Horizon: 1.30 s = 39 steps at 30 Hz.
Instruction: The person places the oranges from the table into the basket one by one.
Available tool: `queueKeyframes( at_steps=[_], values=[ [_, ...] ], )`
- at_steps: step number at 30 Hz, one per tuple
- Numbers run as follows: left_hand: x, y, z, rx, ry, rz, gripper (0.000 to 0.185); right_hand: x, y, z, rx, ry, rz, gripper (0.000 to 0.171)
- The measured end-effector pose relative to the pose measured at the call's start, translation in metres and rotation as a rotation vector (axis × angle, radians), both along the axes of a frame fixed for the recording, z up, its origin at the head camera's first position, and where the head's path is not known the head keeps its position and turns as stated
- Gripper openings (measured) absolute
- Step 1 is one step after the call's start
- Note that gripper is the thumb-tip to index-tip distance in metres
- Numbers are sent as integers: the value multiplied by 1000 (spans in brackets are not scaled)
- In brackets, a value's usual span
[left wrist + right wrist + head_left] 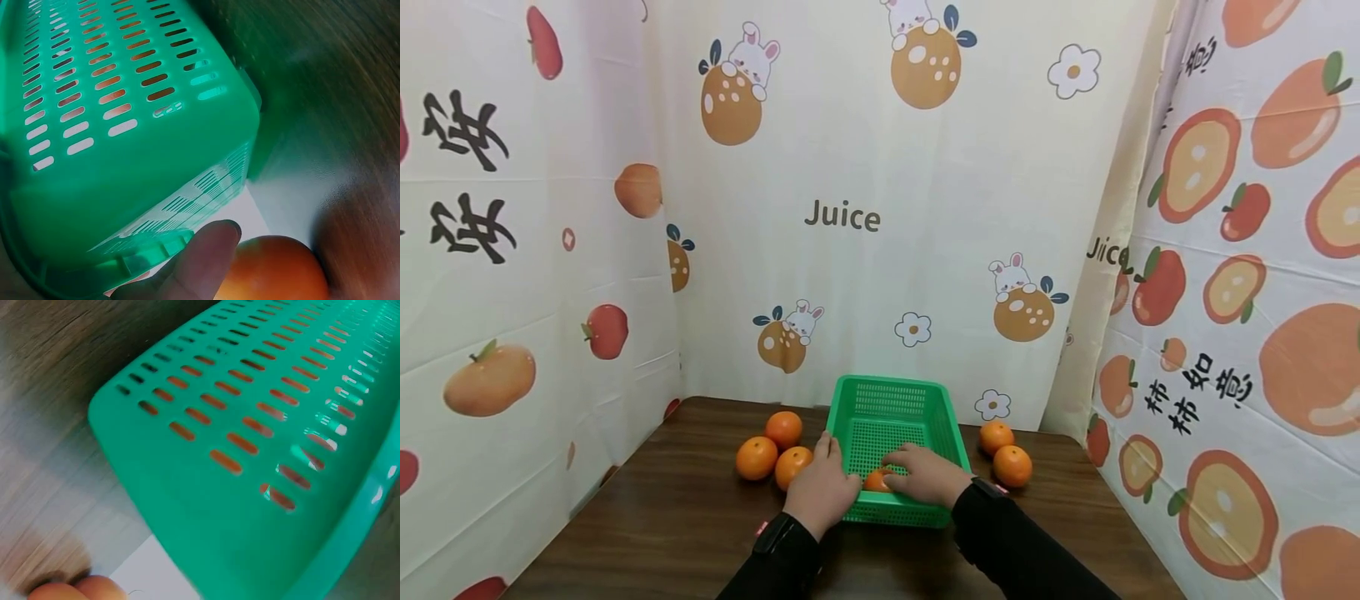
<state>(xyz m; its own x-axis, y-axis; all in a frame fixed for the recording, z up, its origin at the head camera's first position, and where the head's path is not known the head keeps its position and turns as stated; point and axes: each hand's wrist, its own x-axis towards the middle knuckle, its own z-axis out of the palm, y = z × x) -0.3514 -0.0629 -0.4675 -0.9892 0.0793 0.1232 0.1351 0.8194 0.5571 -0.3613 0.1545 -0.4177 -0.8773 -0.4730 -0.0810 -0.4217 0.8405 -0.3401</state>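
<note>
A green plastic basket (891, 392) with slotted walls stands on the table. My left hand (823, 487) grips its near left corner, fingers along the left rim and thumb over the inner side. In the left wrist view, a fingertip (212, 253) shows outside the basket wall. Inside, at the near end, lies an orange (876, 480), with my right hand (928, 473) reaching over the near rim, its fingers and thumb around the fruit and partly hiding it. The right wrist view shows the basket wall (169, 481) with orange colour behind its slots; the hand is out of sight there.
Left of the basket sit three oranges (756, 458), the closest right beside my left hand. Two more oranges (1012, 466) sit to the right, near my right wrist. Fruit-printed cloths (850, 283) hang behind the brown table (647, 500) and on both sides.
</note>
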Motion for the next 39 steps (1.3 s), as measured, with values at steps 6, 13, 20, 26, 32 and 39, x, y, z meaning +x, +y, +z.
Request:
queueKeyframes(
  at_steps=[6,13,20,26,32,39],
  values=[
    [0,-1,-2,-18,18,-1,81,2,11,-5,-11,35,22,43],
    [1,-1,-2,-11,27,-4,81,8,25,-15,-87,99,47,42],
    [3,0,-2,13,16,1,79,9,40,-22,-131,136,44,43],
    [4,-1,0,21,5,1,78,13,46,-25,-146,185,8,44],
    [2,-1,2,26,0,-2,78,19,52,-29,-172,246,-52,45],
    [1,0,1,7,5,2,78,21,58,-36,-188,313,-70,41]
  ],
)
